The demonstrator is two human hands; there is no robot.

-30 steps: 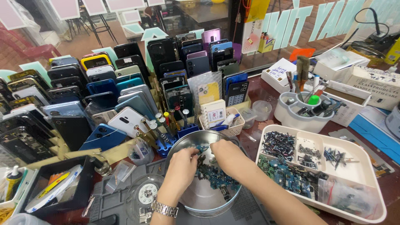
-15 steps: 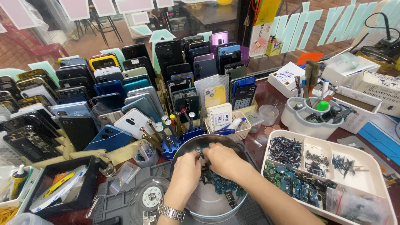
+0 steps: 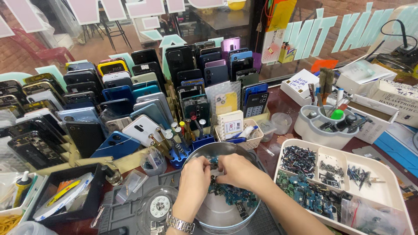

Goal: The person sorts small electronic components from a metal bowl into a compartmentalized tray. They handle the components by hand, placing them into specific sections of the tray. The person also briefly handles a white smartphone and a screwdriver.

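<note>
At the lower middle of the frame, the left hand and right hand meet over a metal bowl. Both are narrowly pinched on small circuit boards. A white tray with 4 compartments lies at lower right.

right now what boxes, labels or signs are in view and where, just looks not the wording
White carton: far right, long, black print.
White box: right of the phones, flat, handwritten top.
Small yellow box: window ledge.
Window lettering: pale green, on the glass behind.
White label card: upright in the small basket behind the metal bowl.
</note>
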